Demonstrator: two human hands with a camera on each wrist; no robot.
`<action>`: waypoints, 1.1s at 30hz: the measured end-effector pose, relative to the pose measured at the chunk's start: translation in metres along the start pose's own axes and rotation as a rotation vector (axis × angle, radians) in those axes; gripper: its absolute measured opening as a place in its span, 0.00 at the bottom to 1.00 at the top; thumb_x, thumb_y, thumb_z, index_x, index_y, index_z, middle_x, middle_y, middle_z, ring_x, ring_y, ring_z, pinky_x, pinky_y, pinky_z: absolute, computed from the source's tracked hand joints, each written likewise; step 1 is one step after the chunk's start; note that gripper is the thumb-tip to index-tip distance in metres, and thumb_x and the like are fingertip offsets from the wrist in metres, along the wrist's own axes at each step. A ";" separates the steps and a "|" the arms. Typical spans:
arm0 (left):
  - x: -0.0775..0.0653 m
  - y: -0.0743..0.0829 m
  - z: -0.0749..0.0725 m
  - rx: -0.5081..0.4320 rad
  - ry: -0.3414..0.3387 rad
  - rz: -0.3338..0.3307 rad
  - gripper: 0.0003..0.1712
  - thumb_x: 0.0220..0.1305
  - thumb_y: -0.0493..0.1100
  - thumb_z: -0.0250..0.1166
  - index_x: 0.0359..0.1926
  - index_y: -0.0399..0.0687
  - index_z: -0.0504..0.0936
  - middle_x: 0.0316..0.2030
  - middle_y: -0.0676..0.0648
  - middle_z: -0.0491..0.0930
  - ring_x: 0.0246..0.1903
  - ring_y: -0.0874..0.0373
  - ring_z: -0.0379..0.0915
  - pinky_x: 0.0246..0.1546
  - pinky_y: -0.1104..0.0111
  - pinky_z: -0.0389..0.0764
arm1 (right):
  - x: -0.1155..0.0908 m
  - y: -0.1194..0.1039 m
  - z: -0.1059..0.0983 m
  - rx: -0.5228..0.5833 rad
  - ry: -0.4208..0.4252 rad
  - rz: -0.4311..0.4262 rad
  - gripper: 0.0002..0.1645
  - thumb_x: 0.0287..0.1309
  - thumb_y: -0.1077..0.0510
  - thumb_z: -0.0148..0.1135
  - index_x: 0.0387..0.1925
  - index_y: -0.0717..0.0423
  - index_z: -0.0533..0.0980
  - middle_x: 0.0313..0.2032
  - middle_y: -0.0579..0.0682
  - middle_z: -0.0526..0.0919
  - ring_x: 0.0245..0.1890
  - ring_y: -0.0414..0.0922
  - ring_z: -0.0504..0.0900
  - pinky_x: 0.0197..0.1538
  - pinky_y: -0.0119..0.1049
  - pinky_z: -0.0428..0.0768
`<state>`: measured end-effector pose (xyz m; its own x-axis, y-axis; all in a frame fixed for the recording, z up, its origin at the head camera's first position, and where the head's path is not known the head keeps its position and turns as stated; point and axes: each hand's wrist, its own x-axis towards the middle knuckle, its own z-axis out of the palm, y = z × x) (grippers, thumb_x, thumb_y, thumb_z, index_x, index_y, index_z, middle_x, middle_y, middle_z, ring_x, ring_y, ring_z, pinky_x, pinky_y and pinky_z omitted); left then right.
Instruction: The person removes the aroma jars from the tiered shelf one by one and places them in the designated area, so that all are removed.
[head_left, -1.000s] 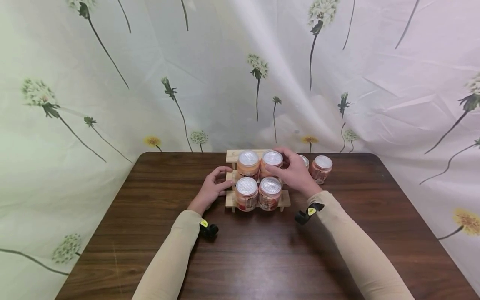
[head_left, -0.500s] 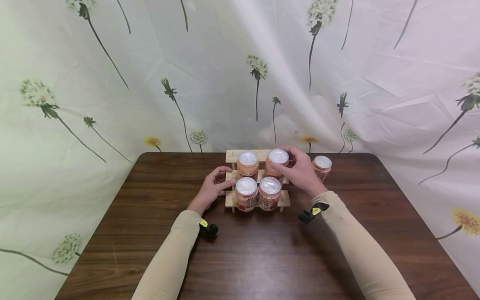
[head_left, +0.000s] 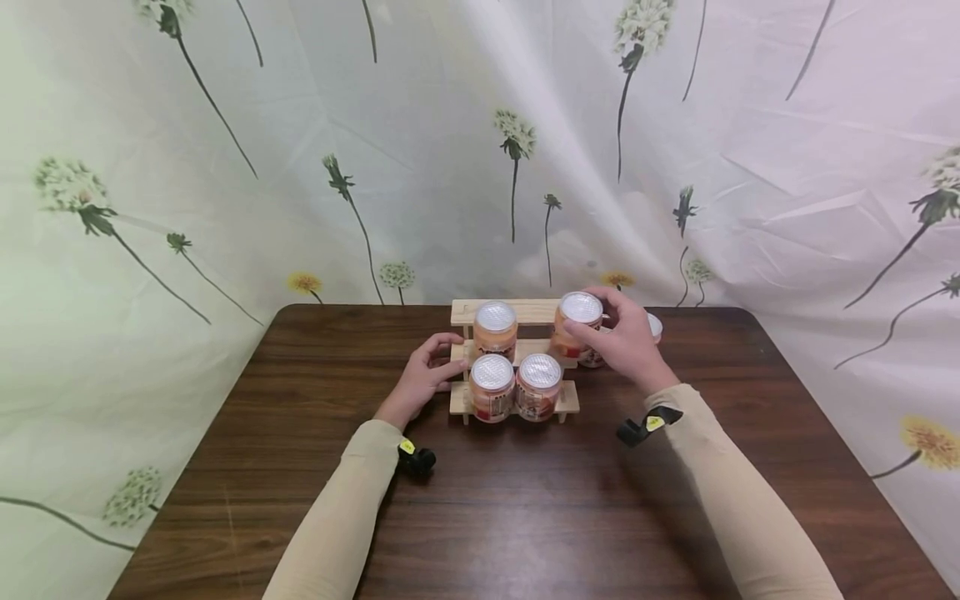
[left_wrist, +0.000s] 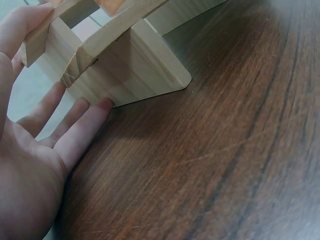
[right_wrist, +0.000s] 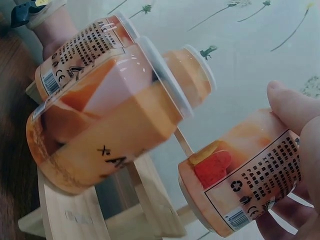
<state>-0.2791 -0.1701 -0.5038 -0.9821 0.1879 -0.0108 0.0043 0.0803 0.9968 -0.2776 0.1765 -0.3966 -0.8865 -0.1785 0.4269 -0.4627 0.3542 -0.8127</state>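
A three-step wooden rack (head_left: 536, 310) stands at the table's far side. My left hand (head_left: 422, 377) grips its left end, thumb and index finger at the middle shelf's end; in the left wrist view the other fingers (left_wrist: 82, 132) lie along the side panel. With thumb and fingers round it, my right hand (head_left: 628, 340) holds an orange-labelled jar (head_left: 577, 321) with a silvery lid, tilted at the middle shelf's right end. One similar jar (head_left: 495, 329) sits on that shelf's left. Two more, a left jar (head_left: 492, 392) and a right jar (head_left: 538, 392), stand on the lowest shelf.
Behind my right hand, a lidded jar (head_left: 655, 327) shows partly, and another jar (head_left: 592, 358) peeks out below the held one. The dark wooden table (head_left: 495, 508) meets a dandelion-print curtain (head_left: 435, 167) at its back edge.
My right hand has moved right along the middle shelf with the jar, away from the jar on the left, and the held jar now tilts. The left hand stays put.
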 end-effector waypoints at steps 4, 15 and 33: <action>0.000 0.000 -0.001 0.002 0.000 -0.004 0.25 0.71 0.47 0.71 0.65 0.53 0.75 0.71 0.40 0.69 0.60 0.44 0.74 0.44 0.59 0.86 | -0.003 0.000 -0.008 -0.024 0.023 -0.007 0.31 0.57 0.56 0.80 0.60 0.60 0.79 0.48 0.58 0.85 0.43 0.45 0.83 0.44 0.27 0.80; 0.001 -0.002 -0.003 0.012 0.008 0.002 0.24 0.72 0.46 0.71 0.65 0.54 0.75 0.72 0.41 0.68 0.59 0.44 0.74 0.42 0.60 0.85 | -0.015 -0.007 -0.020 -0.061 0.057 0.021 0.29 0.57 0.64 0.78 0.59 0.64 0.78 0.50 0.61 0.84 0.42 0.41 0.80 0.41 0.26 0.78; 0.003 -0.003 -0.002 0.008 -0.001 -0.033 0.26 0.72 0.47 0.71 0.67 0.55 0.74 0.73 0.41 0.66 0.62 0.43 0.72 0.43 0.61 0.85 | -0.033 0.020 -0.032 -0.060 0.036 0.109 0.30 0.58 0.59 0.79 0.59 0.64 0.78 0.52 0.61 0.83 0.44 0.39 0.82 0.45 0.23 0.80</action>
<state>-0.2826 -0.1714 -0.5062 -0.9816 0.1858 -0.0443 -0.0270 0.0943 0.9952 -0.2574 0.2185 -0.4140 -0.9303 -0.1036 0.3518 -0.3612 0.4238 -0.8306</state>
